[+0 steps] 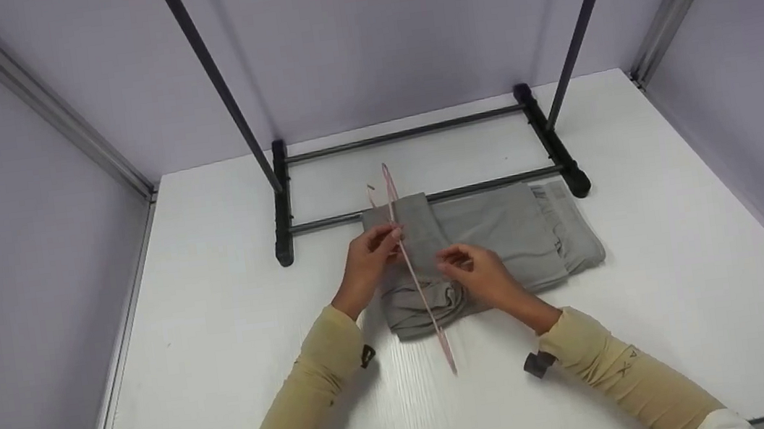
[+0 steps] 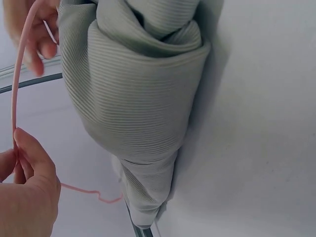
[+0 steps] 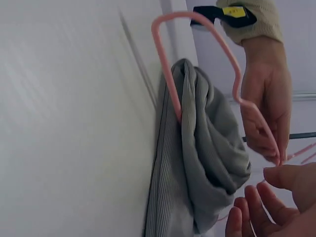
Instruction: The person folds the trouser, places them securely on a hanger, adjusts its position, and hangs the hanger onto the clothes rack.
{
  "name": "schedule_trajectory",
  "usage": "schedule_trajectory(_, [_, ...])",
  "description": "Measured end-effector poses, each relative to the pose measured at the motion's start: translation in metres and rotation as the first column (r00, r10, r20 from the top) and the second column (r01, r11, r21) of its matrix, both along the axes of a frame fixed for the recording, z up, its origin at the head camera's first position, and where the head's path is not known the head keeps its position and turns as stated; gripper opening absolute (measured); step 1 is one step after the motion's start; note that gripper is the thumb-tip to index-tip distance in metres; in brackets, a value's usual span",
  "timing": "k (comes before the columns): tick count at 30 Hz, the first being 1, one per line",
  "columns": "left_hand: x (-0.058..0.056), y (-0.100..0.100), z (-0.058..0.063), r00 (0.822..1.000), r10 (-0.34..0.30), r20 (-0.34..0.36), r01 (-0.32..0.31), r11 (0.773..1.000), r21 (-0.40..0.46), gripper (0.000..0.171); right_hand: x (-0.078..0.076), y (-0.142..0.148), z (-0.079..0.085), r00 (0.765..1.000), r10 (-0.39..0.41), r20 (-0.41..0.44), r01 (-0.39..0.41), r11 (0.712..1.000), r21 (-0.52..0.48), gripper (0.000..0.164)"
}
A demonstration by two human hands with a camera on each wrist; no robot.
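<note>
A pink wire clothes hanger stands nearly edge-on over folded grey ribbed trousers. My left hand pinches its upper wire between thumb and fingers, also visible in the left wrist view. In the right wrist view, one end of the hanger loops beyond the cloth, and its lower wire disappears behind a fold. How the cloth sits inside the hanger is partly hidden. Just right of the hanger, my right hand hovers above the trousers, its fingers loosely bent and holding nothing.
Behind the trousers stands a black metal rack, its base bar against their far edge and its posts rising left and right. The white table meets pale panel walls at the back and sides.
</note>
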State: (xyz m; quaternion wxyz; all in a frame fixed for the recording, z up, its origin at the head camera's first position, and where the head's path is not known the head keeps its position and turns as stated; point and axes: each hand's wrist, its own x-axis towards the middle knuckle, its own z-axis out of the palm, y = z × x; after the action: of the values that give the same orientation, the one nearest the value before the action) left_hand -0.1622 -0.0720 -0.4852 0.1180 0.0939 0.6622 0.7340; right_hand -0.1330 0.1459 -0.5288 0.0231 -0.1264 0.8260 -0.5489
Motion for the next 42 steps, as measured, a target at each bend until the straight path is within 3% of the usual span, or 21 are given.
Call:
schedule_trajectory(4, [-0.003, -0.003, -0.009, 0.999, 0.024, 0.031, -0.024, 1.000, 0.016, 0.029, -0.015, 0.011, -0.005, 0.995, -0.033, 0.091, 0.029, 0.999, 0.047, 0.035])
schedule_trajectory(10, [-0.009, -0.007, -0.028, 0.997, 0.068, 0.048, -0.070, 0.996, 0.049, 0.037, -0.031, 0.016, -0.003, 0.979, -0.022, 0.203, 0.000, 0.994, 0.107, 0.045])
schedule_trajectory(17, [-0.008, -0.013, -0.033, 0.993, 0.105, 0.045, -0.107, 0.993, 0.042, 0.036, -0.043, 0.009, -0.001, 0.954, -0.042, 0.298, 0.004, 0.992, 0.126, 0.051])
schedule_trajectory(21, [-0.007, -0.017, -0.035, 0.990, 0.122, 0.073, -0.125, 0.992, 0.036, 0.036, -0.050, 0.006, -0.003, 0.941, -0.066, 0.332, 0.028, 0.993, 0.117, 0.049])
schedule_trajectory(25, [-0.005, -0.020, -0.032, 0.990, 0.108, 0.088, -0.112, 0.993, 0.037, 0.029, -0.056, 0.001, -0.005, 0.924, -0.081, 0.374, 0.061, 0.996, 0.064, 0.028])
schedule_trajectory(29, [0.000, -0.022, -0.021, 0.992, 0.088, 0.090, -0.093, 0.994, 0.050, 0.030, -0.059, -0.009, -0.006, 0.926, -0.104, 0.364, 0.082, 0.994, 0.075, 0.028])
schedule_trajectory(35, [0.005, -0.020, -0.010, 0.993, 0.089, 0.084, -0.093, 0.995, 0.047, 0.021, -0.059, -0.021, -0.009, 0.956, -0.138, 0.258, 0.091, 0.979, 0.185, 0.030])
schedule_trajectory(42, [-0.004, -0.017, -0.025, 0.988, 0.122, 0.093, -0.127, 0.991, 0.048, 0.022, -0.061, -0.024, -0.015, 0.976, -0.142, 0.164, 0.115, 0.980, 0.164, 0.038])
